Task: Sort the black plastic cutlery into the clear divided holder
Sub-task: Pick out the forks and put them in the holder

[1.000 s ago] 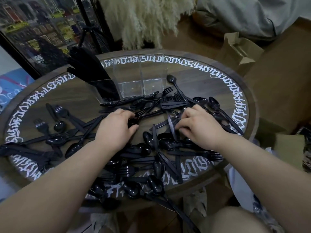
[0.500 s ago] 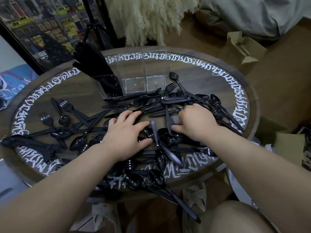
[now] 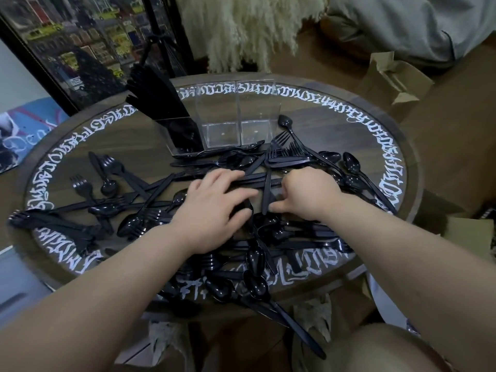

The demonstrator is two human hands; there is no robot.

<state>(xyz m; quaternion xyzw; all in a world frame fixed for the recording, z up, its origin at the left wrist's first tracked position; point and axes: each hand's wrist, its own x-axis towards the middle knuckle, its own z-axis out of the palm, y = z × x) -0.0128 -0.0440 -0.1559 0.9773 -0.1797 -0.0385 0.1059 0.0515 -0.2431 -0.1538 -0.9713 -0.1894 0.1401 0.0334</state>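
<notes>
Clearly mid-sort: left hand (image 3: 214, 210) spread flat and open on the heap, holding nothing; right hand (image 3: 306, 194) curled knuckles-up at the middle of the pile, fingertips tucked under beside a knife (image 3: 266, 189) lying near-to-far. Cannot tell whether that grip has closed on a piece, since the fingers hide it. Cutlery (image 3: 268, 237) strewn black and tangled across the round surface (image 3: 362, 114), forks (image 3: 284, 151) bunched at the far right, spoons (image 3: 255, 259) toward the near edge, one long piece hanging off the near rim. Holder (image 3: 239, 122) standing at the far side, left compartment packed with upright black pieces, middle and right compartments looking empty. Best done by picking one kind at a time: pin neighbours with the flat left hand, slide a single handle free rather than lifting through the tangle, gather like pieces with handles aligned, then drop them upright into one empty compartment. Worth minding the light clear holder, likely to tip or skid if knocked, and the pieces close to the near edge, likely to fall.
</notes>
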